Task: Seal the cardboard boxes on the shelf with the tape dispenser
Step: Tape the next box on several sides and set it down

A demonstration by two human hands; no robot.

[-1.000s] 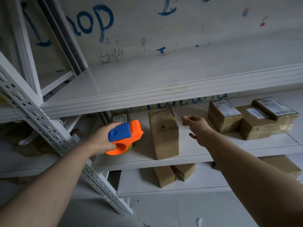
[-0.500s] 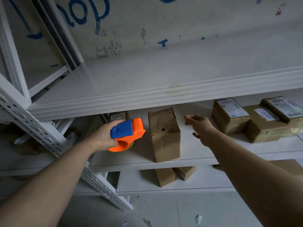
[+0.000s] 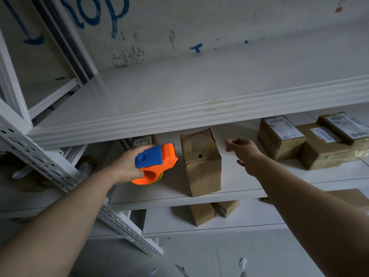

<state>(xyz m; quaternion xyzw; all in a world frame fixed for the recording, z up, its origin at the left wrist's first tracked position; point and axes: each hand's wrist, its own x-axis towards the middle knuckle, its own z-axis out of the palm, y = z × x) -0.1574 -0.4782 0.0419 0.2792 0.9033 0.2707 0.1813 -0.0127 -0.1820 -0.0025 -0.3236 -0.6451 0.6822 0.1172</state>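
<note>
My left hand (image 3: 127,166) grips an orange and blue tape dispenser (image 3: 156,163) over the left part of the middle shelf (image 3: 239,186). Just right of the dispenser a tall brown cardboard box (image 3: 201,162) stands upright with a small hole in its top face. My right hand (image 3: 243,152) hovers right of that box, fingers loosely curled, holding nothing and not touching it. Three labelled cardboard boxes (image 3: 311,140) sit clustered at the shelf's right end. Behind the dispenser a small labelled box (image 3: 142,140) is partly hidden.
The upper shelf board (image 3: 199,116) overhangs the boxes. A slanted perforated white upright (image 3: 60,174) runs down at the left. On the lower shelf lie two small boxes (image 3: 211,211) and another box (image 3: 351,196) at the right. Paper scraps dot the floor.
The view has tilted so the shelves sit lower in frame. Both hands keep nearly the same places beside the tall box; the dispenser stays in my left hand.
</note>
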